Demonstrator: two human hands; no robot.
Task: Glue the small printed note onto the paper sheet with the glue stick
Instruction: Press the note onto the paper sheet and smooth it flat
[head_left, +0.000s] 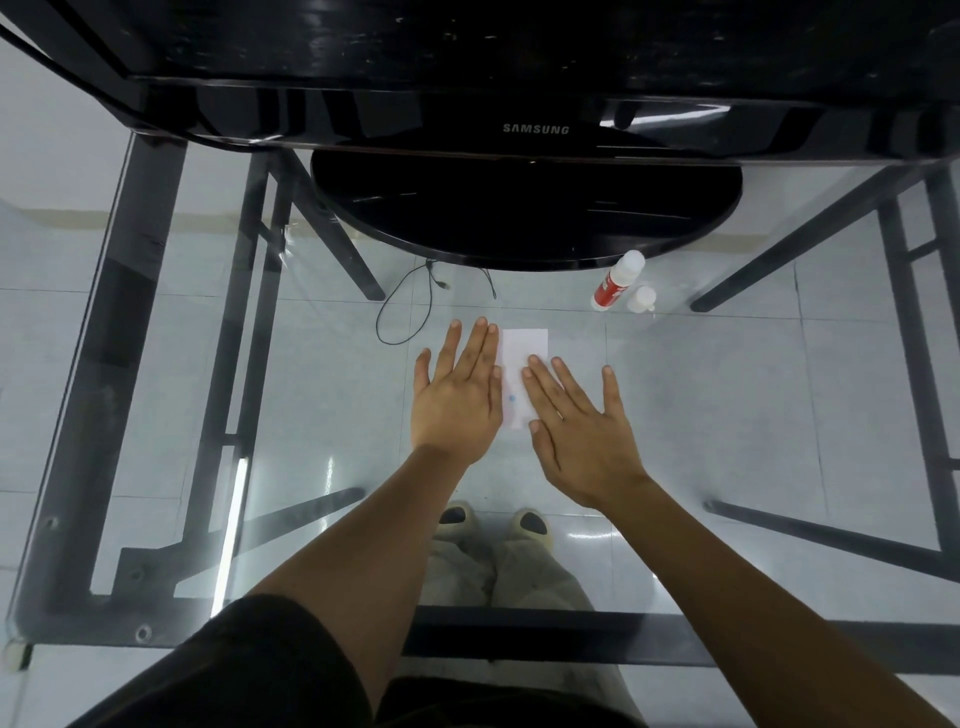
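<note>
A small white paper (522, 358) with a tiny blue mark lies flat on the glass table, in the middle. My left hand (460, 392) rests flat with spread fingers along its left edge. My right hand (579, 423) lies flat too, fingers over the paper's lower right part. Neither hand holds anything. I cannot tell the printed note apart from the sheet. The glue stick (617, 280), white with a red label, stands uncapped at the far right, tilted. Its white cap (641, 299) sits beside it.
A black monitor with a round base (524, 208) stands at the back of the glass table (753, 415). Through the glass I see the black table frame, a thin cable (410, 306) on the tiled floor, and my feet.
</note>
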